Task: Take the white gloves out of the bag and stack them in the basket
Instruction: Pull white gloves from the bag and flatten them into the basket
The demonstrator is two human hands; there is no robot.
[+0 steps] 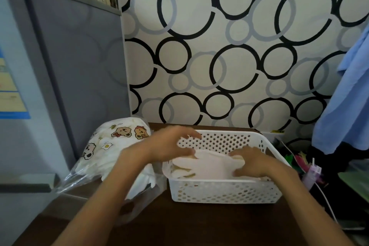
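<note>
One white perforated plastic basket (225, 191) stands on the dark wooden table (179, 225), holding a stack of white gloves (209, 166); their number cannot be counted. One clear plastic bag (111, 158) lies just left. The left hand (171, 146) hovers with fingers spread, thumb touching the top glove. The right hand (251, 163) presses, loosely curled, on the stack.

The light is soft and rather dim, with no strong glare. The dark table (199, 225) shows only weak, diffuse shadows under the white basket (225, 191). The left hand (169, 146) is smeared by motion blur, the right hand (251, 163) less so. The whole picture is a little unsharp. Straight lines bend near the edges, as on the grey cabinet (75, 66) at left.
</note>
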